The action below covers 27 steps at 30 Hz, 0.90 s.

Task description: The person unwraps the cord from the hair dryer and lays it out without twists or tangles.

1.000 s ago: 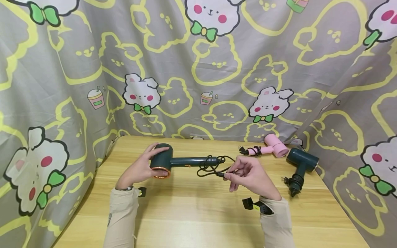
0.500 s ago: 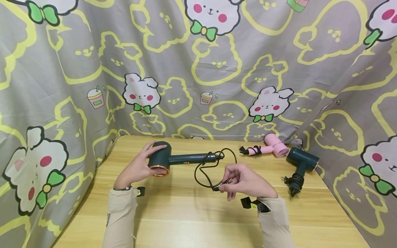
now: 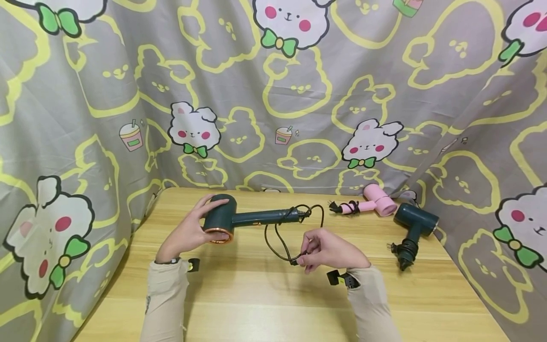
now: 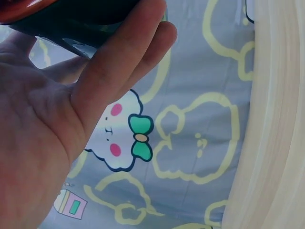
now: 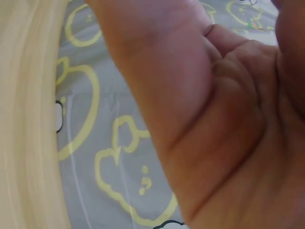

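Observation:
In the head view a dark green hair dryer (image 3: 260,218) with a copper-coloured ring lies sideways, its handle pointing right. My left hand (image 3: 185,233) grips its barrel, thumb near the ring and fingers over the top. The left wrist view shows part of the barrel (image 4: 81,28) above the palm. From the handle's end runs a thin black cord (image 3: 323,216), partly looped round the handle and hanging in loose loops. My right hand (image 3: 333,250) pinches the cord near a small black end piece (image 3: 293,261). In the right wrist view the hand hides what its fingers hold.
At the back right of the wooden table (image 3: 256,304) lies a pink hair dryer (image 3: 379,201), its cord wrapped round the handle. Beside it is a second dark green hair dryer (image 3: 416,221) with a wrapped cord. A patterned curtain (image 3: 239,95) surrounds the table.
My right hand has moved down and left with the cord, and the bunched loops have spread wider below the handle. The left hand and hair dryer have shifted slightly left.

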Available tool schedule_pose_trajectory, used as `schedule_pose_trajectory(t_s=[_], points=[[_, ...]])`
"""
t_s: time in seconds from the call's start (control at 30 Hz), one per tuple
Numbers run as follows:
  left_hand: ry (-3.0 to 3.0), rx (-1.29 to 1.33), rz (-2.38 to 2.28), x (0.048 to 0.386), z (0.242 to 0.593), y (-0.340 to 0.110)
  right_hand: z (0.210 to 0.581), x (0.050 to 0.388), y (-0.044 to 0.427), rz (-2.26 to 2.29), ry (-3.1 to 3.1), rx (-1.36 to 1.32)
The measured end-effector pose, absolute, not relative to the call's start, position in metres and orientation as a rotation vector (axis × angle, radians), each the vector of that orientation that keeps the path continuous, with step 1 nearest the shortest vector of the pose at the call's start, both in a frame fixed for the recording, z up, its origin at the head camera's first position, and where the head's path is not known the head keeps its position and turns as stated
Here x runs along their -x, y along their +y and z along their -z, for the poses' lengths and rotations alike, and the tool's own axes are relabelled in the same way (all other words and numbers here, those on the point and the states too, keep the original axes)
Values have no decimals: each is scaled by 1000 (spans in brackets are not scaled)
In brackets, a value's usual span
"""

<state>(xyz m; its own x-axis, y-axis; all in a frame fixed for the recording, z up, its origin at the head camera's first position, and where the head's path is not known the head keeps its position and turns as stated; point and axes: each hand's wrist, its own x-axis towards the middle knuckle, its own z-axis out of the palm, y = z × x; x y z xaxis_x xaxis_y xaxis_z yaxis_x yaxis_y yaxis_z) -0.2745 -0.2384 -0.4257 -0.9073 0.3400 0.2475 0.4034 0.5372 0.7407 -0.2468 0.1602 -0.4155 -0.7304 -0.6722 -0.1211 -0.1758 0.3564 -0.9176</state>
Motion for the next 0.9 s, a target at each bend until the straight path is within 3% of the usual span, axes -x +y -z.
schedule_pose_trajectory(t_s=[0.9], points=[[-2678, 768, 1340, 269, 420, -230, 436, 270, 158, 1822, 2295, 345]])
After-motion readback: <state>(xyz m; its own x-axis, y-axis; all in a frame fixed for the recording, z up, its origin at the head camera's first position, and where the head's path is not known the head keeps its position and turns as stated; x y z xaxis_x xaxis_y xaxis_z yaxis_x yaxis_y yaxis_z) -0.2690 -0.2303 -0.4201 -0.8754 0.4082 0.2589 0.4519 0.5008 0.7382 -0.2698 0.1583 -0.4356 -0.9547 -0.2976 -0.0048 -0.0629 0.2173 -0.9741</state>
